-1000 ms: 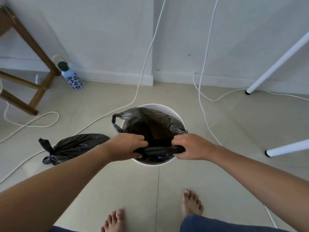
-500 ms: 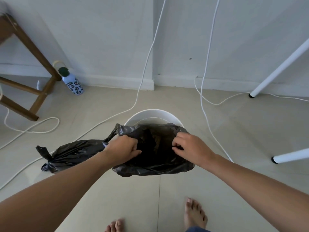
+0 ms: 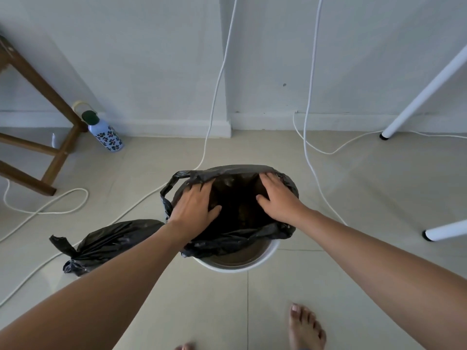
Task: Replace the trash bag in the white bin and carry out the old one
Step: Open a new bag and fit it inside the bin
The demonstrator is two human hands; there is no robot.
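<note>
While tied old bag (image 3: pixel 106 245) lies on floor w/ knot end pointing left, just beside left forearm: left hand (image 3: pixel 194 208), right hand (image 3: pixel 278 198) flat, fingers straight, pressing new bag (image 3: pixel 237 238) into white bin (image 3: pixel 240 263); near rim uncovered.

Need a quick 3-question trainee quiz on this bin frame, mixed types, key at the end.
1. True or false: the new bag is folded over the white bin rim all the way round.
2. The tied old bag lies: A) in the bin B) on the floor, on the bin's left side C) on the stool.
3. Fill in: the left hand and right hand press the bag with ____ fingers.

Key: 1 false, near rim bare; 2 B; 3 straight.
</note>
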